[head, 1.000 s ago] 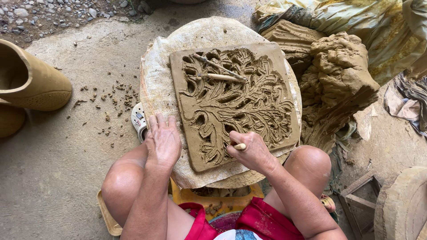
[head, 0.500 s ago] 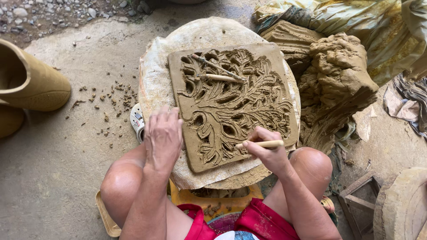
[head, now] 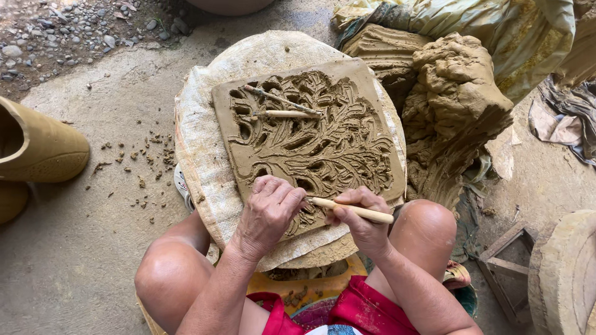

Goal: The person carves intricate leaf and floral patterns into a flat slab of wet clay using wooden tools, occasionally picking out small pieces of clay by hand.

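Note:
A square wet clay slab (head: 310, 136) carved with a leafy tree relief lies on a cloth-covered round stand (head: 198, 155) between my knees. My left hand (head: 267, 211) rests flat on the slab's near edge, fingers touching the carving. My right hand (head: 363, 217) grips a pale wooden carving stick (head: 351, 210) held sideways, its tip pointing at the relief beside my left fingers. Two more sticks (head: 282, 108) lie on the slab's far part.
A big lump of raw clay (head: 459, 105) sits to the right under plastic sheeting (head: 496, 31). A tan clay pot (head: 37, 146) lies at the left. Clay crumbs (head: 139, 167) dot the concrete floor. A wooden frame (head: 506, 267) and round board (head: 568, 273) stand at lower right.
The stand and slab have turned a little. My left hand slid from the slab's left edge to its near edge, and my right hand turned the stick sideways toward it.

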